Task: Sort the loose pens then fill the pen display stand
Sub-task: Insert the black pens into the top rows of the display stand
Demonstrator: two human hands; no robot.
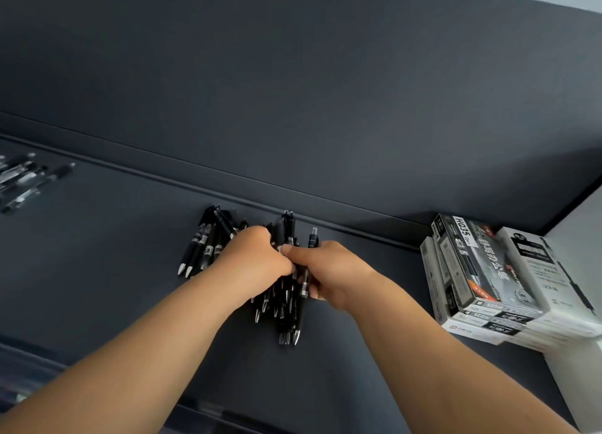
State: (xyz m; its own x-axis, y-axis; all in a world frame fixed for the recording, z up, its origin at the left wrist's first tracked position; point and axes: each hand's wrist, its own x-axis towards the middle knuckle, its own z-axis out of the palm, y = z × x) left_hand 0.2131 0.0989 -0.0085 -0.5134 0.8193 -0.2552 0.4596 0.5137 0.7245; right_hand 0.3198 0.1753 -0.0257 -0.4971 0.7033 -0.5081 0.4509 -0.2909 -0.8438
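A pile of black pens (pixel 286 306) lies on the dark table (pixel 130 270) in the middle of the head view. Both hands are on this pile. My left hand (pixel 257 257) is closed over its upper left part, and several more black pens (pixel 203 248) fan out to the left of that hand. My right hand (pixel 329 270) grips pens at the pile's right side, with one pen (pixel 313 238) sticking up past the knuckles. No pen display stand is in view.
Another group of pens (pixel 24 181) lies at the far left edge. A stack of white and black pen boxes (pixel 501 280) stands at the right. A dark wall panel (pixel 293 91) rises behind the table.
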